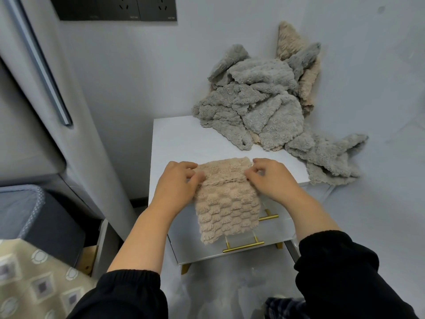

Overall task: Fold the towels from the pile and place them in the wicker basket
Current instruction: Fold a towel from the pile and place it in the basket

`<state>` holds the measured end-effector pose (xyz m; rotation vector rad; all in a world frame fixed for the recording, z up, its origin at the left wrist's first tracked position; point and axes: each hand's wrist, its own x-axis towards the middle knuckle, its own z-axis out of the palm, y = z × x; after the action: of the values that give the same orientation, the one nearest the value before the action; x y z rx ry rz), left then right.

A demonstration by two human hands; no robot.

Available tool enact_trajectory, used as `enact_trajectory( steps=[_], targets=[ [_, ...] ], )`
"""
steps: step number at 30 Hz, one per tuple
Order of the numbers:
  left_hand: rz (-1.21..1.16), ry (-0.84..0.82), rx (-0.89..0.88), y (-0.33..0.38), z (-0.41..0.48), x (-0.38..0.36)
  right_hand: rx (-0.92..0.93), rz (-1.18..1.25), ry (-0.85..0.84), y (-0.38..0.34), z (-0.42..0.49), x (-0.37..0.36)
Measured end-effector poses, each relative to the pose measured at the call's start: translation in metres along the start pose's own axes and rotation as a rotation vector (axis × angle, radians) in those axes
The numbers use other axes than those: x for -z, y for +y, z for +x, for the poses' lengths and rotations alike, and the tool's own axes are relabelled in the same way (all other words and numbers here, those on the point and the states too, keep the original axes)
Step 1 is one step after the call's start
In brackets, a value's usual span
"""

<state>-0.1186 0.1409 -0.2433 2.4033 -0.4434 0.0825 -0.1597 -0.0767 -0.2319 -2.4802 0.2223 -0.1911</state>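
**1 beige towel in both hands at cabinet front edge**

- Cabinet (179, 139): 1 unit, white top. 2 gold handles on its front, upper (269, 218) and lower (243, 247).
- Towel (227, 203): 1, beige. Far part lies on the cabinet top at the front edge; the rest hangs down over the cabinet front and covers part of both handles. A hem line runs across it at hand level.
- Left hand (177, 183): on the towel's left edge at the hem line, fingers curled onto the cloth and gripping it.
- Right hand (271, 180): on the towel's right edge at the same line, thumb and fingertips pinching the cloth.
- Both hands are over the cabinet's front edge, one on each side of the towel. 2 black sleeves, pushed up the forearms.
- Pile (259, 107): 1 heap at the cabinet's back right, leaning on the wall and spilling off the cabinet's right side. Mostly grey towels, with at least 2 beige bits showing. Exact count: cannot tell, they overlap.
- Left of the cabinet: 1 fridge (34, 111) and 1 grey bin (20, 208) lower down.
- On the wall above and left of the cabinet: 1 black panel with 2 sockets (115, 8) visible.
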Motion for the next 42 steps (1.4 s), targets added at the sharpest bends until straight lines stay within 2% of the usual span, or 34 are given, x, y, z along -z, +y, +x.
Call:
enact_trajectory(
  steps=[7,13,18,23,26,29,31,36,42],
  targets=[
    [-0.124,0.023,0.126,-0.001,0.000,-0.007,-0.040,-0.044,0.042,0.000,0.007,-0.010],
    [-0.192,-0.074,0.183,0.002,0.003,-0.003,-0.074,0.287,-0.119,-0.003,0.012,-0.003],
    [-0.193,-0.090,0.188,0.008,0.007,0.004,-0.088,0.433,-0.085,-0.006,0.015,0.002],
    [-0.183,-0.087,0.218,0.006,0.012,0.006,-0.078,0.394,-0.089,-0.013,0.015,0.006],
    [-0.110,-0.066,0.207,0.006,0.011,0.004,-0.077,0.242,-0.132,-0.013,0.014,0.008],
    [-0.055,-0.068,0.193,0.010,0.010,0.006,-0.100,0.180,-0.072,-0.013,0.015,0.009],
    [-0.023,-0.016,0.184,0.013,0.009,0.007,-0.112,0.194,-0.017,-0.014,0.015,0.008],
    [-0.081,0.201,0.164,0.021,0.008,0.007,-0.138,0.443,0.011,-0.017,0.015,0.002],
    [-0.196,0.263,0.118,0.022,0.007,0.005,-0.037,0.431,0.137,-0.013,0.021,-0.003]
  ],
)
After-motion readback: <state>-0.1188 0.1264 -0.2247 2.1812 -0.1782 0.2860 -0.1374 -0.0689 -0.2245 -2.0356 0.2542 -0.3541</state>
